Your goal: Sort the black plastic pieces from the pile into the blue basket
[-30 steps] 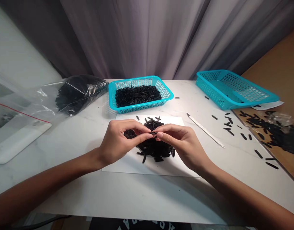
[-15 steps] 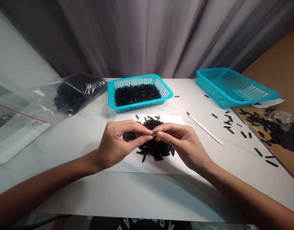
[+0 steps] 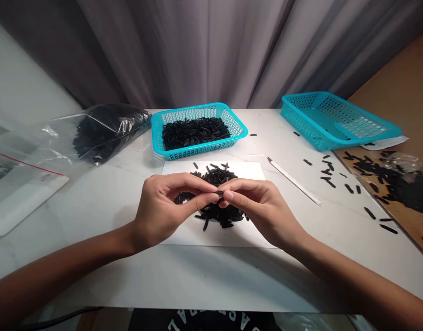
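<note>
Between the fingertips of both hands is a small black elongated piece (image 3: 220, 192), mostly hidden by the fingers. My left hand (image 3: 173, 207) pinches its left end with thumb and forefinger. My right hand (image 3: 254, 202) pinches the right end, its fingertips close against the left ones. Under the hands lies a loose pile of similar black pieces (image 3: 225, 215) on a white sheet (image 3: 184, 236). What exactly the pieces are, I cannot tell.
Behind the sheet stands a turquoise basket (image 3: 200, 154) filled with black pieces. A clear bag (image 3: 104, 133) of them lies left. To the right are a white-handled pointed tool (image 3: 296, 181), scattered pieces (image 3: 328, 181), a second turquoise basket (image 3: 342, 140) and a brown board (image 3: 413, 227).
Both hands keep their pinch on the black piece, which seems slightly turned, with less of it showing. The whole view has shifted a little.
</note>
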Demonstrator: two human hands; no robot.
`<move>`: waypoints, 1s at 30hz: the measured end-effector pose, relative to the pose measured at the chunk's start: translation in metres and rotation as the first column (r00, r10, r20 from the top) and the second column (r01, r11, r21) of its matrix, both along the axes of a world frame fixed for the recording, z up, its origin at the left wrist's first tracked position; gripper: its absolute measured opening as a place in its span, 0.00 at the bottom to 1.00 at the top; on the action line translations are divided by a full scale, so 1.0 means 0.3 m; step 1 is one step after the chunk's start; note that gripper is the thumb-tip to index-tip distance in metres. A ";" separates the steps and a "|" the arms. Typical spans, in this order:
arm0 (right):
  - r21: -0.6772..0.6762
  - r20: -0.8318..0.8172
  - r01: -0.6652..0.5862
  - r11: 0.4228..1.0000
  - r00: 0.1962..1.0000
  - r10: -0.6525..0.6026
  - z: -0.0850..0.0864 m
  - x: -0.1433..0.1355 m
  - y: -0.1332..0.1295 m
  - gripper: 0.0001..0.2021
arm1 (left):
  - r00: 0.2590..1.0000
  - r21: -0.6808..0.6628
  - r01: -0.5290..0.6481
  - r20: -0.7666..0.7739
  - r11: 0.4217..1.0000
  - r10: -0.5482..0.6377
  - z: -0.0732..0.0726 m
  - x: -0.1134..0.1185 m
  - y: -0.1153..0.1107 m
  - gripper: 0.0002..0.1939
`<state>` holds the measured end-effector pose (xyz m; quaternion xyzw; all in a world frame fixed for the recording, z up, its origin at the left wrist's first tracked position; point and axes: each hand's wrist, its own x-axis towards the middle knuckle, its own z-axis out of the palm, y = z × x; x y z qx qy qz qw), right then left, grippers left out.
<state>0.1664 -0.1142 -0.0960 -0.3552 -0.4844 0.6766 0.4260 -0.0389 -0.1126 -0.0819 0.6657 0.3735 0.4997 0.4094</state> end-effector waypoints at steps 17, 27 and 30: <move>-0.022 -0.046 -0.019 1.000 0.999 0.018 0.006 -0.001 -0.016 0.06 | 0.999 -0.028 -0.011 0.033 1.000 0.012 0.009 -0.001 -0.004 0.07; -0.017 -0.072 -0.049 0.999 0.996 0.047 0.016 0.004 -0.017 0.04 | 0.999 0.059 0.038 0.030 0.998 -0.040 0.015 -0.007 -0.017 0.11; -0.042 -0.115 -0.074 0.996 0.991 0.069 0.015 0.003 -0.012 0.04 | 0.998 0.091 0.060 0.028 0.994 -0.062 0.017 -0.010 -0.023 0.12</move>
